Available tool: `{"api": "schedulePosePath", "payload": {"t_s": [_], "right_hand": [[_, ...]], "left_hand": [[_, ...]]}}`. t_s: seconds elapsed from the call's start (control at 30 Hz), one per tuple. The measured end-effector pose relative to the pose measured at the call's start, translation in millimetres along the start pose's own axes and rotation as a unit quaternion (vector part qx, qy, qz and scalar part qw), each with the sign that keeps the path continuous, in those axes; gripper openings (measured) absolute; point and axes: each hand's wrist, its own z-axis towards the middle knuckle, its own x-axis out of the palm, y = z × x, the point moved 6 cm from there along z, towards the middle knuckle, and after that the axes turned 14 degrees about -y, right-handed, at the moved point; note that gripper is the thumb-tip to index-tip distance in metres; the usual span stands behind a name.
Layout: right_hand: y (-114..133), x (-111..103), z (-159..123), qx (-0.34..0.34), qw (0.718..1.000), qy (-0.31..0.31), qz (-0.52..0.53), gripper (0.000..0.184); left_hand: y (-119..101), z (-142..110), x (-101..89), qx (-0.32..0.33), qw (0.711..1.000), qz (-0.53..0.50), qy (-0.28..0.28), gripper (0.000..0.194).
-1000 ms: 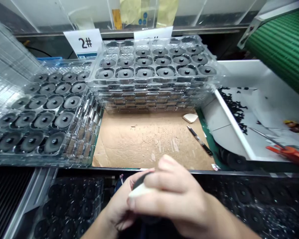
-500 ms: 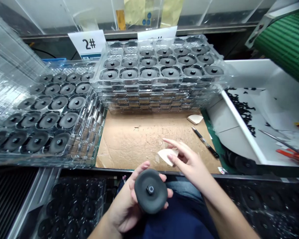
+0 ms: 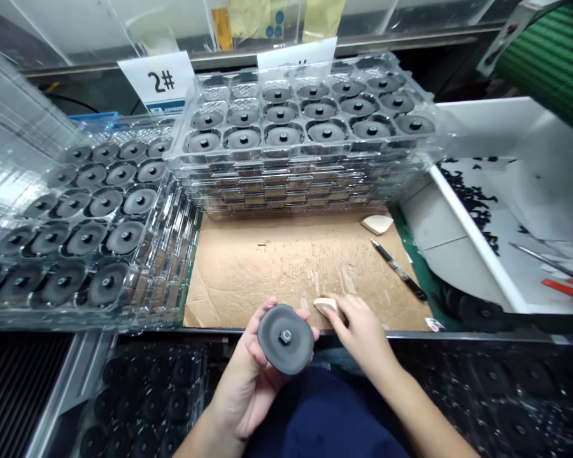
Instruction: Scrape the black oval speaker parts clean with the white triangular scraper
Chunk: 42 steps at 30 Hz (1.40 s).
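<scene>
The left hand [image 3: 241, 395] is open, palm up, and supports a black rubber disc [image 3: 285, 339] with a central stud facing up. The disc is held above the front edge of the cardboard sheet [image 3: 286, 273]. The right hand [image 3: 360, 329] is partly closed, its fingers on a cream foam wedge [image 3: 325, 306] at the sheet's front edge, just beside the disc. A second wedge [image 3: 377, 224] and a black marker [image 3: 398, 270] lie on the cardboard. Stacked clear trays [image 3: 296, 184] of discs stand behind it.
</scene>
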Motion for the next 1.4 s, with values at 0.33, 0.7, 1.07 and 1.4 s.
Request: {"api": "schedulePosePath", "payload": {"t_s": [0.33, 0.7, 1.07, 1.4], "right_hand": [[156, -46, -8, -0.215, 0.949, 0.11, 0.201, 0.024], [143, -53, -9, -0.179, 0.954, 0.158, 0.181, 0.023], [140, -53, 19, -0.292, 0.936, 0.083, 0.179, 0.027], [23, -10, -27, 0.034, 0.989, 0.105, 0.1, 0.024]], "left_hand": [[2, 7, -0.4, 0.092, 0.992, 0.038, -0.072, 0.054], [-1, 1, 11.8, 0.083, 0.996, 0.027, 0.002, 0.053], [10, -6, 12.9, -0.007, 0.998, 0.052, 0.034, 0.05], [10, -2, 7.9, -0.057, 0.994, -0.04, 0.085, 0.056]]}}
